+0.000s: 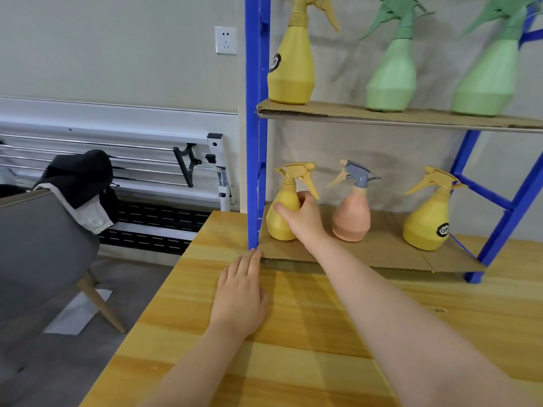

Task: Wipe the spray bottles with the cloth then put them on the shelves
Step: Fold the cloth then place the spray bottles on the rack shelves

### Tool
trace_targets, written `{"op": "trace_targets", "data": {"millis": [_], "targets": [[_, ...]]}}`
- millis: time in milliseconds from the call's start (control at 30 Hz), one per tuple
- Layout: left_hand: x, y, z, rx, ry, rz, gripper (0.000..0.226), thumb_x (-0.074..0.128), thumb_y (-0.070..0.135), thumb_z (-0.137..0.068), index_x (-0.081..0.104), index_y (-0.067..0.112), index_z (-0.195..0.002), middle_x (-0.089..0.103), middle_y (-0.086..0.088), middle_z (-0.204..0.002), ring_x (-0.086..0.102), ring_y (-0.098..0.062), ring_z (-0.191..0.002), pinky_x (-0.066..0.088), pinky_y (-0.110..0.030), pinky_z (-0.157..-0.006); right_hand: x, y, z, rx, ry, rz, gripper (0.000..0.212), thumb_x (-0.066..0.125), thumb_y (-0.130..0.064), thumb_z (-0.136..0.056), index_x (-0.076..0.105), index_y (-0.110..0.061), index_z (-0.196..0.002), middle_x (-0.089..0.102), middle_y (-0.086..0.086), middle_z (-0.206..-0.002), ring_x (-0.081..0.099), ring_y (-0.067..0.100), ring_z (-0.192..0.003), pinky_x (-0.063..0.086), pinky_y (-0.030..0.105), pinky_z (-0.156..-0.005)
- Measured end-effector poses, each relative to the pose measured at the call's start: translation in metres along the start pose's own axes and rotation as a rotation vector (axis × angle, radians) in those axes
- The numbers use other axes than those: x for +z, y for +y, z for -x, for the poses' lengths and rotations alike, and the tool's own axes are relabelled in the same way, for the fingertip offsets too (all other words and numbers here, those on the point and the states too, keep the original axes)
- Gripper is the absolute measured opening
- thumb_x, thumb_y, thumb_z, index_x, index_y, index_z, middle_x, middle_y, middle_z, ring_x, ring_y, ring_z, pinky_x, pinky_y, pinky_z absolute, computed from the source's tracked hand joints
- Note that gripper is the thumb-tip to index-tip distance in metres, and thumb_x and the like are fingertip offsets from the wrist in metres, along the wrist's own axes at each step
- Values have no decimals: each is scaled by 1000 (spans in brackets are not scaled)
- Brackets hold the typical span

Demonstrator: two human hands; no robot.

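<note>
A small yellow spray bottle [282, 210] stands upright at the left end of the lower cardboard shelf [382, 254], and my right hand [302, 220] is wrapped around its body and neck. My left hand [239, 295] lies flat on the wooden table [293, 362], fingers together, fingertips touching the foot of the blue shelf post [254, 142]. Further right on the same shelf stand a pink bottle with a grey trigger [351, 210] and a yellow bottle [427, 218]. The upper shelf [382, 116] carries one yellow bottle [292, 60] and two green ones [392, 74]. No cloth is visible.
The blue metal rack stands on the table against the wall. A grey chair [44, 245] with dark and white clothing [79, 183] draped over it sits left of the table. Behind it are a white folded rack [132, 160] and a wall socket [225, 40].
</note>
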State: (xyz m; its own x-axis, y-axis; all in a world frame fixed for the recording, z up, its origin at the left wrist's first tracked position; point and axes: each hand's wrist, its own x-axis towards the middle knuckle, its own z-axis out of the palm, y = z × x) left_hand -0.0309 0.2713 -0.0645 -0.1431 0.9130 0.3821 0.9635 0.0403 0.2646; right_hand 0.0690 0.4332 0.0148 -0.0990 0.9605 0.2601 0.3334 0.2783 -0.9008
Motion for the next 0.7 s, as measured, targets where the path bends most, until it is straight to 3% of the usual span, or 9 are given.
{"op": "trace_targets", "data": {"millis": [100, 200, 333, 433, 600, 700], "targets": [[0, 0, 0, 0, -4, -1, 69, 40, 23, -91, 13, 19, -154, 23, 4, -158, 21, -14, -145, 22, -34, -118, 5, 1, 1, 38, 22, -35, 74, 80, -46, -74, 41, -15, -128, 53, 0, -113, 55, 20, -102, 41, 23, -70], [0, 0, 0, 2, -1, -5, 69, 40, 23, -90, 14, 19, -154, 24, 4, -158, 23, -14, -144, 22, -33, -117, 11, 5, 1, -73, 56, 15, 79, 76, -52, -77, 37, -19, -138, 50, 1, -124, 50, 18, -109, 46, 31, -88], [2, 0, -1, -1, -3, 5, 68, 39, 23, -91, 13, 19, -154, 23, 5, -158, 22, -13, -144, 22, -33, -118, 14, 6, 2, -144, 59, 95, 61, 64, -47, -90, 42, -14, -136, 46, 7, -128, 48, 21, -114, 39, 28, -90], [1, 0, 0, -3, 2, 19, 69, 39, 23, -91, 11, 20, -154, 21, 6, -159, 20, -12, -144, 20, -32, -118, 15, 6, 0, -154, 36, 60, 48, 60, -33, -93, 44, -14, -133, 50, 6, -124, 51, 23, -113, 44, 32, -94], [1, 0, 0, 0, 15, 24, 69, 38, 23, -91, 10, 21, -154, 20, 7, -159, 18, -11, -145, 18, -30, -119, 17, 7, -4, -166, -1, 20, 44, 60, -26, -93, 43, -18, -132, 52, -2, -114, 53, 14, -101, 41, 24, -83], [0, 0, 0, 2, 14, 27, 69, 38, 23, -91, 9, 21, -154, 20, 7, -159, 18, -11, -145, 19, -31, -119, 19, 8, -7, -172, -1, 38, 46, 61, -27, -94, 41, -19, -135, 49, -6, -114, 49, 10, -101, 40, 23, -84]]}}
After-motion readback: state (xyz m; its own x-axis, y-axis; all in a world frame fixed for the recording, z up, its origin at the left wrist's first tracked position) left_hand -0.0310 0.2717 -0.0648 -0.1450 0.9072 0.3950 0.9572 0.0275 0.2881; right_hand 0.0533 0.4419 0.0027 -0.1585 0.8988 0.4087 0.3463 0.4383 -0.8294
